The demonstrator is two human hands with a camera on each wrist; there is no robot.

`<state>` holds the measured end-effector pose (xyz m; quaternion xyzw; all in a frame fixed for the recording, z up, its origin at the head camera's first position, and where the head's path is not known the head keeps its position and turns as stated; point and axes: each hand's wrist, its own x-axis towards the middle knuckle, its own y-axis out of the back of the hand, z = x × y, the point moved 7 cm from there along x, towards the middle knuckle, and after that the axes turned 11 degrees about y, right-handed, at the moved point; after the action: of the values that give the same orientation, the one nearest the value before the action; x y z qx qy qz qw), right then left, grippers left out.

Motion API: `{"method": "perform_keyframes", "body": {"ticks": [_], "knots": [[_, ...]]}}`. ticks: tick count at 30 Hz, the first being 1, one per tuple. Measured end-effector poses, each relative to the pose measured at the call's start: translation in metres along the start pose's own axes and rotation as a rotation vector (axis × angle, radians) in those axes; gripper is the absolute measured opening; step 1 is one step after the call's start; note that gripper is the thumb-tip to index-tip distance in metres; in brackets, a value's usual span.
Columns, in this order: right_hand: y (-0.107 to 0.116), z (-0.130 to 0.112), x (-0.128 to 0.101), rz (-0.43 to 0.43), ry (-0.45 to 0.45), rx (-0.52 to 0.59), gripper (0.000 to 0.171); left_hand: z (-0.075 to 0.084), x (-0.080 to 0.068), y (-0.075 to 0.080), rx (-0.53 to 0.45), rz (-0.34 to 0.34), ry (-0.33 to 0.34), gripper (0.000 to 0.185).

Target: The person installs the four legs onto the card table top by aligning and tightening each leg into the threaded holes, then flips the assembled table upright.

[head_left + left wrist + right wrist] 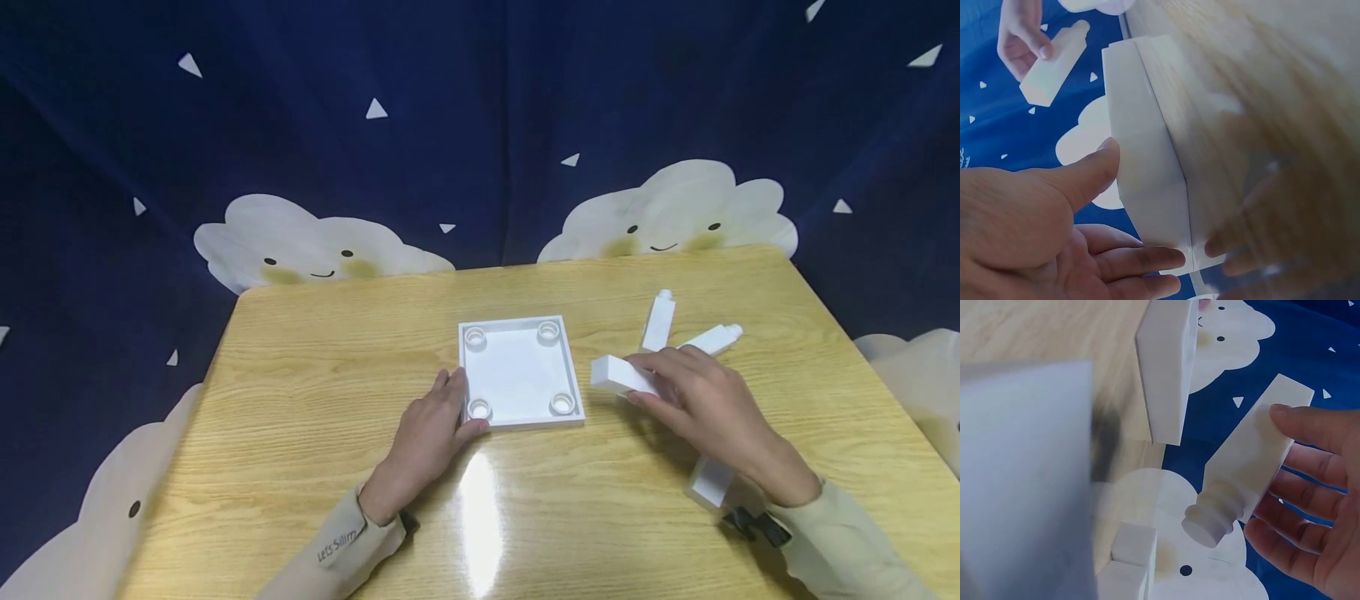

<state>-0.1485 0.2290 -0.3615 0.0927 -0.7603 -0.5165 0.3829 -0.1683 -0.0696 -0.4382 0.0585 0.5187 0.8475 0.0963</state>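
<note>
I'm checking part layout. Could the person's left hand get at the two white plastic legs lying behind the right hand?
Probably not easily: the left hand rests on the square white tray, and the tray and right hand, holding another leg, lie between it and those legs.

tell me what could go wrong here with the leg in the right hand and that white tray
The right hand pinches the white leg only at the fingertips, so it might slip or tip. The left hand merely rests on the edge of the white tray, which could slide on the glossy table. A leg near the right wrist could get knocked.
</note>
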Motion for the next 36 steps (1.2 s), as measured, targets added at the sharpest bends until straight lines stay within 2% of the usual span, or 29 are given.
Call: {"method": "perform_keyframes", "body": {"ticks": [13, 22, 36], "knots": [[0.001, -0.006, 0.016, 0.018, 0.021, 0.028, 0.040, -0.003, -0.001, -0.002, -0.009, 0.005, 0.000, 0.088], [-0.002, -0.003, 0.027, 0.026, -0.025, 0.073, 0.039, -0.002, -0.001, 0.000, -0.007, 0.008, -0.007, 0.087], [-0.008, -0.003, 0.044, 0.046, -0.045, 0.149, 0.037, 0.000, 0.001, 0.000, 0.023, 0.017, -0.023, 0.085]]}}
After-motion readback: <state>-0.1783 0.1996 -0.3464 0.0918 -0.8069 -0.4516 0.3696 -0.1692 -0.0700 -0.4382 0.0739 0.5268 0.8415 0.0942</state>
